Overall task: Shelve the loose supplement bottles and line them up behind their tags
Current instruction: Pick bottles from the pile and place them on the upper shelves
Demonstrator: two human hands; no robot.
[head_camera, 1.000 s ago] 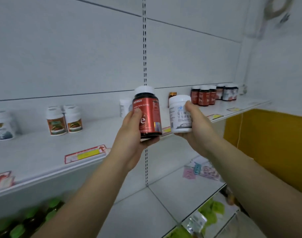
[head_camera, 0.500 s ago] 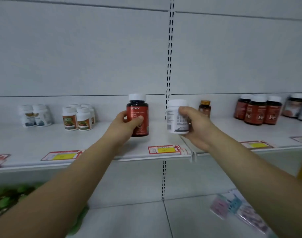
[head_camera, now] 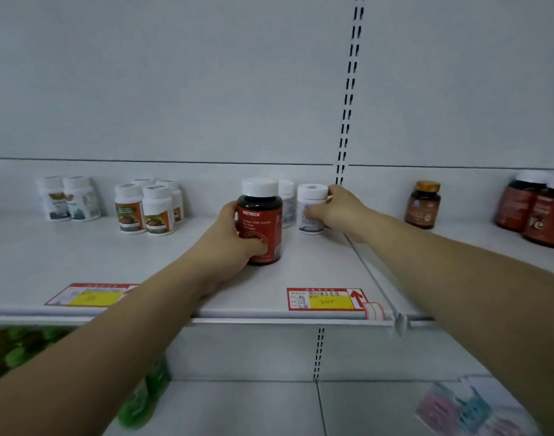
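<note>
1. A white shelf (head_camera: 80, 262) runs across pale wall panels, with a slotted upright behind it.
2. The left hand (head_camera: 234, 243) grips the red-labelled bottle (head_camera: 261, 221), fingers curled round its lower half and hiding part of the label. The bottle is upright and capped, and appears to rest on the shelf.
3. The right hand (head_camera: 341, 212) clasps the white bottle (head_camera: 311, 209) at its cap and side, covering its right edge. This bottle stands upright, far behind the red-and-yellow tag (head_camera: 326, 298).
4. Between the two, another white bottle (head_camera: 286, 199) is half hidden.
5. Every bottle is capped, so the contents cannot be seen.
6. Further out stand an amber bottle (head_camera: 423, 204), orange-labelled bottles (head_camera: 149, 206) and red bottles (head_camera: 533, 212) cut off at the right.
7. Green items (head_camera: 14, 347) below are too blurred to identify.
</note>
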